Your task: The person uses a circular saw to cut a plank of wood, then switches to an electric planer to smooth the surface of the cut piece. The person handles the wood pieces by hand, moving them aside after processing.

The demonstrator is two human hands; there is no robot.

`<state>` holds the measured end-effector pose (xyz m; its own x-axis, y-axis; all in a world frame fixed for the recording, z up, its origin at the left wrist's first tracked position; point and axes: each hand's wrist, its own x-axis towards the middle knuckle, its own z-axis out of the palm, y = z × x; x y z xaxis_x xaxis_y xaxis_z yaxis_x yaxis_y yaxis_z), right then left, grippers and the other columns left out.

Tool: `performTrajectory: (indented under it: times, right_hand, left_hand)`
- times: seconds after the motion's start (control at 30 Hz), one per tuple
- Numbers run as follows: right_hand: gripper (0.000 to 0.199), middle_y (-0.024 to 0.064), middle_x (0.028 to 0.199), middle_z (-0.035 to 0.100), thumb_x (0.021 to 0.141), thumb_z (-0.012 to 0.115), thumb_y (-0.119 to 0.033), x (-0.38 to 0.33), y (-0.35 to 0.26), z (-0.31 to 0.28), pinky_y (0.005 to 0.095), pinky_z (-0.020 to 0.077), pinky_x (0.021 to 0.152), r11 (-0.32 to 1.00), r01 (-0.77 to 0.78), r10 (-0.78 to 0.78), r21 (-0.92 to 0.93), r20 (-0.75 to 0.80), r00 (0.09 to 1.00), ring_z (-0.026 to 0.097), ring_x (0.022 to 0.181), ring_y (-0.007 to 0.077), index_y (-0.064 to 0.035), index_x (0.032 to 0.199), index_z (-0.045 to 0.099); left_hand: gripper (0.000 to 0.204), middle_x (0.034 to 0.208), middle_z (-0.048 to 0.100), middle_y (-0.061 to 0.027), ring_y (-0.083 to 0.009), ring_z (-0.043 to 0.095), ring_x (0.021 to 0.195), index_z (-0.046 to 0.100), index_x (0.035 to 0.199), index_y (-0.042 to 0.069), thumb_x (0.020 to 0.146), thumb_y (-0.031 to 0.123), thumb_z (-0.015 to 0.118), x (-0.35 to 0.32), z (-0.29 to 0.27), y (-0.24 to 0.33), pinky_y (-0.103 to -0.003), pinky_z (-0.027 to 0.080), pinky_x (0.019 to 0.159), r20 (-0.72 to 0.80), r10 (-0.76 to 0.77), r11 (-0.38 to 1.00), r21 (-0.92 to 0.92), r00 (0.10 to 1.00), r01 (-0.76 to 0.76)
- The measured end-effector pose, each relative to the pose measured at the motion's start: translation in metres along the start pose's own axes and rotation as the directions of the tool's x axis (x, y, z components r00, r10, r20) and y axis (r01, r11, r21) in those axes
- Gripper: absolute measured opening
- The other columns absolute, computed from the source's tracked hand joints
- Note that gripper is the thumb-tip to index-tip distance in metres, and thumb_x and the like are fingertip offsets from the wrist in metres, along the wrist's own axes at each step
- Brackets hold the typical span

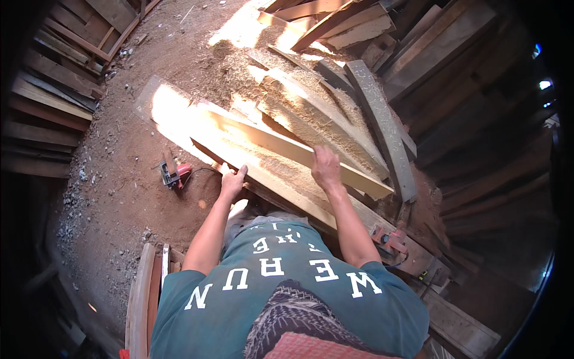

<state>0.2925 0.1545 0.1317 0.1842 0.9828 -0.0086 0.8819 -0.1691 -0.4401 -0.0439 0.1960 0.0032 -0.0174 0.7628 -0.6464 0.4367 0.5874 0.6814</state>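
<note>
Right hand (326, 169) has fingers clamped on the long, pale wooden plank (278, 142)! Left hand (232, 180) touches a dusty, tan wooden beam (287, 192) nearside of the plank; its finger grip, I can't tell.

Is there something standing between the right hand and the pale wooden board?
Nothing visible: the right hand is directly on the pale wooden board. The red power tool farther right lies aside, not between them.

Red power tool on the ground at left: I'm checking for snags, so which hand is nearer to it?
Left. The left hand is to the right of the red power tool, apart from it; the right hand is farther right, on the pale board.
</note>
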Motion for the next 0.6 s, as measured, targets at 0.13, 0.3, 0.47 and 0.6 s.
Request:
performTrajectory:
  times: [0.13, 0.3, 0.47, 0.6]
  right_hand:
    - [0.015, 0.0191, 0.097, 0.067, 0.101, 0.053, -0.005, 0.015, 0.042, -0.037, 0.0514, 0.0502, 0.085, 0.992, -0.104, 0.111, 0.067, -0.118, 0.987, 0.067, 0.096, 0.0362, -0.0018, 0.105, 0.067]
    - [0.019, 0.0176, 0.107, 0.069, 0.101, 0.060, -0.008, 0.091, 0.064, -0.075, 0.0520, 0.0511, 0.092, 0.967, -0.178, 0.113, -0.182, -0.317, 0.942, 0.066, 0.106, 0.0386, -0.0041, 0.116, 0.070]
    - [0.029, 0.0169, 0.118, 0.067, 0.097, 0.068, -0.017, 0.131, 0.059, -0.087, 0.0534, 0.0504, 0.097, 0.978, -0.168, 0.087, -0.126, -0.489, 0.868, 0.063, 0.115, 0.0389, -0.0063, 0.124, 0.069]
    - [0.042, 0.0227, 0.134, 0.066, 0.099, 0.071, -0.029, 0.074, 0.045, -0.052, 0.0494, 0.0476, 0.113, 0.955, -0.264, 0.247, 0.137, 0.129, 0.960, 0.061, 0.131, 0.0393, -0.0050, 0.133, 0.067]
  left_hand:
    - [0.070, 0.108, 0.079, -0.0203, -0.0276, 0.074, 0.100, 0.065, 0.132, -0.012, 0.097, 0.047, 0.078, -0.009, -0.012, 0.016, -0.040, 0.055, 0.090, 0.093, 0.008, 1.000, -0.004, 0.996, -0.008]
    - [0.095, 0.099, 0.076, -0.0139, -0.0196, 0.070, 0.088, 0.030, 0.162, -0.004, 0.097, 0.044, 0.080, -0.006, -0.014, 0.001, -0.036, 0.057, 0.079, 0.089, -0.018, 0.997, -0.069, 0.996, 0.024]
    - [0.119, 0.100, 0.072, -0.0109, -0.0172, 0.068, 0.080, -0.003, 0.171, 0.007, 0.094, 0.042, 0.081, 0.028, -0.027, 0.017, -0.031, 0.057, 0.068, 0.121, -0.238, 0.931, -0.256, 0.964, 0.262]
    - [0.110, 0.112, 0.069, -0.0182, -0.0224, 0.070, 0.077, 0.018, 0.167, 0.002, 0.089, 0.041, 0.085, 0.052, -0.029, 0.057, -0.035, 0.059, 0.059, -0.035, -0.250, 0.947, -0.216, 0.968, 0.237]
